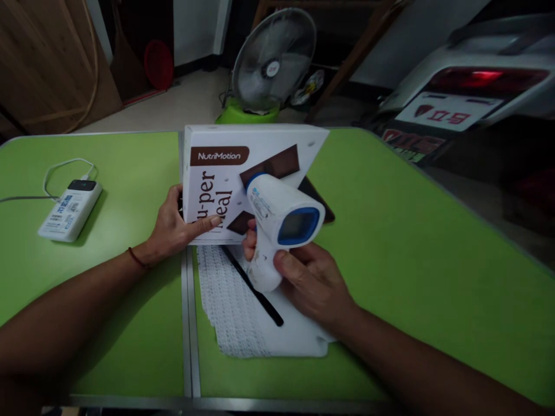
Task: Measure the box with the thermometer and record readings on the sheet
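Note:
My left hand [176, 226] grips the lower left corner of a white box [255, 136] marked "NutriMotion", with the thumb across its front. The box is held upright over the table, its printed front facing me. In my right hand [314, 280] is a white and blue infrared thermometer [273, 202], fingers wrapped round its handle. Its blue-rimmed screen faces me and looks blank, while its front end points at the box. Below both hands lies a white patterned cloth or paper [234, 323], with a slim black stick, perhaps a pen [271, 309], on it.
A white power bank [71, 214] with a cable lies at left on the green folding table [130, 323]. Beyond the table stand a fan [273, 63] and a red basket [158, 65]. A white scooter's rear [485, 86] is close at the right.

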`<state>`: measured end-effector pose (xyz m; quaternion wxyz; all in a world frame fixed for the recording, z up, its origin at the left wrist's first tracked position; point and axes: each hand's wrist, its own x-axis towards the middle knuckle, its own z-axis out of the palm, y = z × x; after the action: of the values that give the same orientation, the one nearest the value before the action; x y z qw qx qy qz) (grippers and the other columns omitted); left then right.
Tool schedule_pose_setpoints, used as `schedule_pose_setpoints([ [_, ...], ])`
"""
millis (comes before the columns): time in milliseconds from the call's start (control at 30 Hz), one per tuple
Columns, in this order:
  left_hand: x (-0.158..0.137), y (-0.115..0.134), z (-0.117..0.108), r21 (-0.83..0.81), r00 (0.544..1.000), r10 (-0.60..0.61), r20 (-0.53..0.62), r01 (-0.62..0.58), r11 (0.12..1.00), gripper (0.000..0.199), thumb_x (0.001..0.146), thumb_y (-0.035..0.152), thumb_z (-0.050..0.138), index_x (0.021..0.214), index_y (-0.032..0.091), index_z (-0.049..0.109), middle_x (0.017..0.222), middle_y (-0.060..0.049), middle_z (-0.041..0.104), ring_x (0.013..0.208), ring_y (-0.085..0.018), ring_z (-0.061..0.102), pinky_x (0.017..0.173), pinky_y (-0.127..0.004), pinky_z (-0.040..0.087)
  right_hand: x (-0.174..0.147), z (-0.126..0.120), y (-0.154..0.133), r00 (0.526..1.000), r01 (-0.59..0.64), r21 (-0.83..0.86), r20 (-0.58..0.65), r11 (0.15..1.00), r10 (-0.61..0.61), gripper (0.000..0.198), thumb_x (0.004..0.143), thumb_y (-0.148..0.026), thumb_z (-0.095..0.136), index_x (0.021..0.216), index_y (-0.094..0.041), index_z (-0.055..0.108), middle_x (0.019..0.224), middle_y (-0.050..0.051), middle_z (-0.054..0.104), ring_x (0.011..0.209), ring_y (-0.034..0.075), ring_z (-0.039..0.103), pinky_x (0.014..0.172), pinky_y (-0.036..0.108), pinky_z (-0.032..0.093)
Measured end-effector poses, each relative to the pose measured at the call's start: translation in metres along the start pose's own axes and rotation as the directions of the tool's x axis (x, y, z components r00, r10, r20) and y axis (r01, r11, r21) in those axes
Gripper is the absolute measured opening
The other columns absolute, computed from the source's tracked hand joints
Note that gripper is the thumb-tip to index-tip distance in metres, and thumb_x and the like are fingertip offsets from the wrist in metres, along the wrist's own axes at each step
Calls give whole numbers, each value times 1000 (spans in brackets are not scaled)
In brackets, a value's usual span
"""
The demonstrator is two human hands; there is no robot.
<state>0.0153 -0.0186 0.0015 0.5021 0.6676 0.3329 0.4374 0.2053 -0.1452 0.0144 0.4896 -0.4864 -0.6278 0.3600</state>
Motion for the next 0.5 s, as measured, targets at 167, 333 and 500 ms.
schedule_pose_setpoints([
  [167,1,-1,0,6,1000,31,-6,-31,1000,68,61,45,90,110,21,50,105,-7,69,93,-26,69,75,-43,61,0,1,0,1000,15,-21,-10,1000,-15,49,95,-66,40,115,-30,67,93,10,76,79,27,74,66,43,61],
  [333,1,1,0,0,1000,21,7,-21,1000,69,61,47,90,110,20,48,105,-8,69,92,-27,70,74,-43,61,-1,1,2,999,-34,108,-29,994,37,46,91,-66,50,112,-29,69,94,10,76,84,29,74,71,45,62],
  [500,1,2,0,29,1000,9,1,-9,1000,72,61,50,89,111,19,48,108,-10,69,96,-28,69,77,-45,61,0,1,2,1000,-9,32,0,999,9,47,95,-64,42,116,-30,67,95,11,77,84,29,75,70,47,62],
])
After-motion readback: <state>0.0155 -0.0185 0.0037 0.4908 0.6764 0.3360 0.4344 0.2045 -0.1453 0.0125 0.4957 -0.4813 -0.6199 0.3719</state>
